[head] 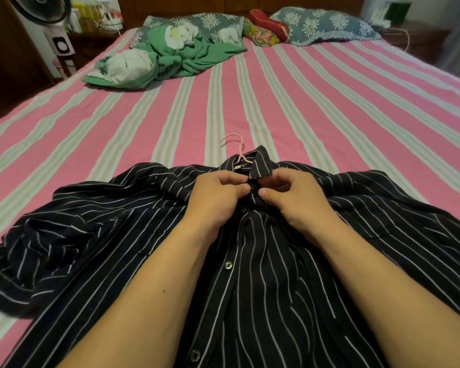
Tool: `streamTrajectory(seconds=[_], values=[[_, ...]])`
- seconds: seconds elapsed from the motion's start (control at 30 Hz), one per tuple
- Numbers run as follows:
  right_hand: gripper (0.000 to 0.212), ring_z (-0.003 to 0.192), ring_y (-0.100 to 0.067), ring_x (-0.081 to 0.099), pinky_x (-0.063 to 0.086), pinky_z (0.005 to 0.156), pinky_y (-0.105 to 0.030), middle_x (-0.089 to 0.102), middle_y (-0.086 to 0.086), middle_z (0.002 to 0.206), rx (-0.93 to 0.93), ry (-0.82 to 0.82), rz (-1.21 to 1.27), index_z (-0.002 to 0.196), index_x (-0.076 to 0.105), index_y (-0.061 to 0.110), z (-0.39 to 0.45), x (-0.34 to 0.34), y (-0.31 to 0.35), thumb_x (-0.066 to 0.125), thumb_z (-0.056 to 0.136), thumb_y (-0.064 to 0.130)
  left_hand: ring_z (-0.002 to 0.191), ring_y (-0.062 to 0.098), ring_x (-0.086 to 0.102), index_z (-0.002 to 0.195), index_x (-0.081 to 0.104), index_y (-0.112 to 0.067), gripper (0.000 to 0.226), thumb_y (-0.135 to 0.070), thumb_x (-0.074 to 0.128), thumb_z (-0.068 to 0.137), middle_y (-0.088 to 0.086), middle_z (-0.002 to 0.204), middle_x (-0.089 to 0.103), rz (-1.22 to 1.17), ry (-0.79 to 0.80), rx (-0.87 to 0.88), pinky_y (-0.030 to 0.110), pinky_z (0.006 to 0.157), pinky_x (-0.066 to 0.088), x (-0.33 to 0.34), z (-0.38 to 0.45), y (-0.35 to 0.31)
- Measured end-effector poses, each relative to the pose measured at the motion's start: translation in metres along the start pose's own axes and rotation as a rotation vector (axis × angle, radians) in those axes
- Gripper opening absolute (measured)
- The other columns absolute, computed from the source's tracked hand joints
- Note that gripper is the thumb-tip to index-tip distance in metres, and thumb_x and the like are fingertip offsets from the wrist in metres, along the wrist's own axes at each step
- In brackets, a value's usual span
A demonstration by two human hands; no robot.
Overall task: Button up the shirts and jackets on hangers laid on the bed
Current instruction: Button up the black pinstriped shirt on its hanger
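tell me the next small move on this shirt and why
Probably push the top button through its hole. Both hands, left hand and right hand, pinch the placket just under the collar of the shirt; whether that button is through cannot be seen. The buttons lower down look done, so this seems the last one.

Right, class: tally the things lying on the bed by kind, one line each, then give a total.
Striped shirt: 1
Pink hanger: 1
Green and white bedding heap: 1
Blue floral pillows: 2
Red bolsters: 2
Total: 7
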State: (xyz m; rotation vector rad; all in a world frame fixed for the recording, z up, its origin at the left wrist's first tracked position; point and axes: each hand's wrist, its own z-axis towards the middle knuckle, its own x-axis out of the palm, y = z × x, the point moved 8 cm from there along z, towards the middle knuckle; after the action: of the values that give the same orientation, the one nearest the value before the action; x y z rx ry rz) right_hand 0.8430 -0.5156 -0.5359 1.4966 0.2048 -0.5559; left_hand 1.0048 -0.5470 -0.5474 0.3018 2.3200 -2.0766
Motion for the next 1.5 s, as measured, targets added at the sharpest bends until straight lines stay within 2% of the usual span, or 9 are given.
streamTrajectory(seconds=[0.13, 0.23, 0.6, 0.73, 0.87, 1.03, 1.17, 1.37, 1.5], values=[[0.011, 0.081, -0.012, 0.071, 0.059, 0.086, -0.045, 0.075, 0.01, 0.08, -0.014, -0.006, 0.019, 0.085, 0.075, 0.03, 0.004, 0.001, -0.003, 0.076, 0.086, 0.019, 0.083, 0.022, 0.075, 0.084, 0.078, -0.016, 0.013, -0.003, 0.076, 0.082, 0.005, 0.083, 0.077, 0.003, 0.013, -0.029, 0.044, 0.092, 0.059, 0.0, 0.002, 0.002], [0.013, 0.079, -0.015, 0.071, 0.059, 0.083, -0.049, 0.074, 0.009, 0.078, -0.037, -0.03, 0.014, 0.085, 0.076, 0.032, 0.006, -0.001, -0.003, 0.07, 0.09, 0.021, 0.087, 0.023, 0.075, 0.084, 0.079, -0.017, 0.011, -0.006, 0.076, 0.082, 0.004, 0.084, 0.078, 0.03, 0.025, -0.032, 0.045, 0.093, 0.058, 0.001, 0.003, 0.003], [0.022, 0.09, -0.008, 0.072, 0.056, 0.094, -0.038, 0.076, 0.007, 0.094, -0.025, 0.063, -0.072, 0.104, 0.078, 0.026, 0.005, 0.005, -0.003, 0.077, 0.087, 0.014, 0.081, 0.011, 0.072, 0.087, 0.077, -0.02, 0.014, -0.01, 0.069, 0.093, -0.001, 0.083, 0.077, 0.142, 0.056, 0.027, 0.03, 0.086, 0.058, 0.004, 0.004, 0.004], [0.027, 0.097, -0.007, 0.07, 0.054, 0.098, -0.033, 0.076, 0.006, 0.103, -0.026, 0.084, -0.088, 0.112, 0.077, 0.019, 0.004, 0.007, 0.0, 0.076, 0.086, 0.01, 0.085, 0.021, 0.074, 0.083, 0.077, -0.017, 0.019, -0.006, 0.066, 0.094, 0.005, 0.084, 0.077, 0.093, 0.052, 0.0, 0.04, 0.092, 0.058, 0.005, 0.005, 0.006], [0.026, 0.095, -0.004, 0.07, 0.054, 0.095, -0.029, 0.076, 0.009, 0.101, -0.031, 0.057, -0.082, 0.109, 0.078, 0.022, 0.004, 0.008, 0.002, 0.077, 0.085, 0.012, 0.094, 0.034, 0.073, 0.082, 0.077, -0.016, 0.018, -0.005, 0.067, 0.092, 0.012, 0.088, 0.077, 0.047, 0.029, -0.01, 0.051, 0.096, 0.056, 0.004, 0.006, 0.007], [0.025, 0.095, -0.007, 0.07, 0.053, 0.093, -0.026, 0.074, 0.008, 0.099, -0.031, 0.019, -0.083, 0.108, 0.078, 0.019, 0.005, 0.004, 0.002, 0.075, 0.086, 0.008, 0.08, 0.015, 0.071, 0.093, 0.075, -0.018, 0.015, -0.004, 0.075, 0.086, 0.012, 0.091, 0.076, 0.067, 0.041, 0.056, 0.038, 0.091, 0.058, 0.003, 0.004, -0.001], [0.024, 0.091, -0.007, 0.071, 0.057, 0.091, -0.034, 0.076, 0.007, 0.093, -0.03, 0.005, -0.076, 0.101, 0.079, 0.022, 0.005, 0.001, 0.0, 0.074, 0.083, 0.006, 0.087, 0.016, 0.073, 0.095, 0.075, -0.018, 0.02, -0.005, 0.081, 0.081, 0.004, 0.09, 0.077, 0.184, 0.078, 0.134, 0.036, 0.089, 0.059, 0.007, 0.002, -0.008], [0.026, 0.083, -0.001, 0.069, 0.052, 0.078, -0.021, 0.073, 0.012, 0.084, -0.104, -0.016, -0.079, 0.084, 0.07, 0.032, 0.002, -0.002, 0.011, 0.076, 0.08, 0.007, 0.091, 0.007, 0.07, 0.105, 0.075, -0.019, 0.024, -0.011, 0.077, 0.083, -0.009, 0.095, 0.074, 0.364, 0.042, 0.218, 0.028, 0.09, 0.056, 0.009, 0.0, -0.015], [0.031, 0.085, -0.001, 0.069, 0.055, 0.084, -0.024, 0.073, 0.013, 0.087, -0.124, -0.012, -0.036, 0.085, 0.068, 0.038, 0.0, -0.002, 0.017, 0.077, 0.079, 0.008, 0.082, 0.013, 0.07, 0.092, 0.074, -0.019, 0.013, -0.011, 0.07, 0.082, -0.004, 0.084, 0.075, 0.384, 0.043, 0.261, 0.029, 0.079, 0.055, 0.01, -0.005, -0.022]])
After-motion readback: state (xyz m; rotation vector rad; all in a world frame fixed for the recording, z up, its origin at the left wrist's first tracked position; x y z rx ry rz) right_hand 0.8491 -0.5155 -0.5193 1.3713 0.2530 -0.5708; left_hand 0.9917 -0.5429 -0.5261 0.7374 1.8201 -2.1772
